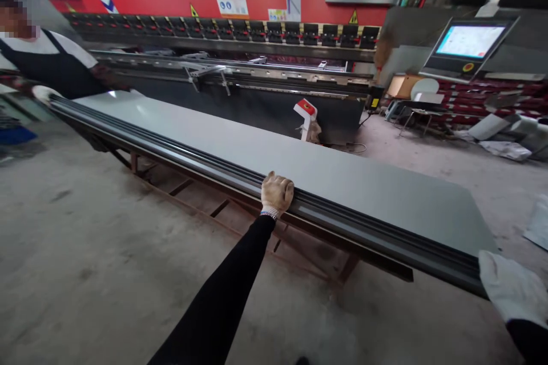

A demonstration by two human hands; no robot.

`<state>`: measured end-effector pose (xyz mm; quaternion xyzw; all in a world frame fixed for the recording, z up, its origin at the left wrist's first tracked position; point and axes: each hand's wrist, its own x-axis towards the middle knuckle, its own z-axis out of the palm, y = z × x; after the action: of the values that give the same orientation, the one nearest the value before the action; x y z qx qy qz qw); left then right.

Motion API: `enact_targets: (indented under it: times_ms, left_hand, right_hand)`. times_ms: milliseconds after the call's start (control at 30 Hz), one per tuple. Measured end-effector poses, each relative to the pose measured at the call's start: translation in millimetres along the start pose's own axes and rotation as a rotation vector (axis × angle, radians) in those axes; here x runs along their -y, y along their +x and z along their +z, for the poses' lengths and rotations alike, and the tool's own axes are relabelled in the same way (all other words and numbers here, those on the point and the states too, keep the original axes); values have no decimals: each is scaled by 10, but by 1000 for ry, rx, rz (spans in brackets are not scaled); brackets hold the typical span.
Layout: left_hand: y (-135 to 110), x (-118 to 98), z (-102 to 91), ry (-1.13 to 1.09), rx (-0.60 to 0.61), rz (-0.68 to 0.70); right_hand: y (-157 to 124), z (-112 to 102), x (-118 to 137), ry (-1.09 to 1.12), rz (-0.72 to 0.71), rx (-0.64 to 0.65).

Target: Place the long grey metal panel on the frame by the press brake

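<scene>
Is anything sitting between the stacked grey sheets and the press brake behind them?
Mostly no. Both hands, left and right, already grip the sheet stack. Before the press brake, only a small red-and-white pedal unit stands on the floor.

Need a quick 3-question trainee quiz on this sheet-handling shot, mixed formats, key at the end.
1. True or false: the left hand rests on the long edge of the metal sheet.
2. Where is the right hand? A) on the sheet's near corner B) on the monitor C) on the floor
3. Fill in: the co-worker's hand holds the sheet's far ____.

Key: 1 true; 2 A; 3 end.
</scene>
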<state>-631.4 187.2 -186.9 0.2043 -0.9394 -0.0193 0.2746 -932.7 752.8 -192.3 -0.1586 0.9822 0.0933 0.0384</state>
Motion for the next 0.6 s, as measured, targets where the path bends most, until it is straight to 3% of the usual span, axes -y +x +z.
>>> enact_targets:
  times_ms: [267,467,600]
  left_hand:
    - [-77,-175,94,33,3,15]
    - [-80,14,220,20,-33,20]
    - [-118,34,298,22,-47,17]
  right_hand:
    - [97,135,-142,6,-67,-86]
    - [38,124,86,-26,-107,-176]
    - [27,124,76,-11,-112,-191]
